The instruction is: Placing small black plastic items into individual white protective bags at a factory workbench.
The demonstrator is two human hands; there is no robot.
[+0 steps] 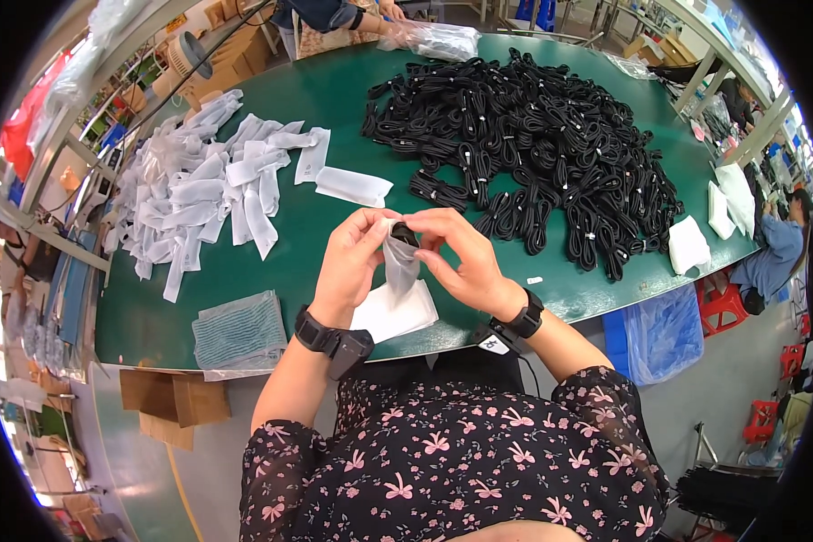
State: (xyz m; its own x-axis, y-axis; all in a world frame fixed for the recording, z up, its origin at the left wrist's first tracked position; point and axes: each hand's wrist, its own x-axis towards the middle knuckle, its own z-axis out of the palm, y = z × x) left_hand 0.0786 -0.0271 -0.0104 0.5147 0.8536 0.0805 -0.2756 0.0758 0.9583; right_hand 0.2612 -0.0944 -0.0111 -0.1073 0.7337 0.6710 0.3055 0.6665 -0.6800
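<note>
Toward the left edge of the green oval table (pixel 334 99) lies a loose heap of filled white translucent pouches (pixel 194 185), spreading from the far-left part down toward the near edge. Close to the near-left edge sits a flat stack of clear plastic bags with a bluish ribbed look (pixel 239 330). Just right of the heap, nearer the table's middle, one flat white pouch (pixel 353 186) lies alone.

Above the near edge, the person's left hand (pixel 350 262) is closed in a pinch on the rim of a small white translucent pouch (pixel 400 262), holding it upright and open at the top. The right hand (pixel 465 257) meets it from the other side, its fingers clamped on a black coiled cable bundle (pixel 405 234) that sits at the mouth of the pouch, partly inside. Both wrists wear black bands. Directly below the hands, on the near edge, rests a small stack of empty white pouches (pixel 393 312).

The right half of the table carries a big pile of black coiled cable bundles (pixel 533 149), reaching to the far edge. At the right edge lie a few white folded pieces (pixel 688 244). At the far edge, another person's hands (pixel 390 13) rest by a clear plastic bag (pixel 435 40).
</note>
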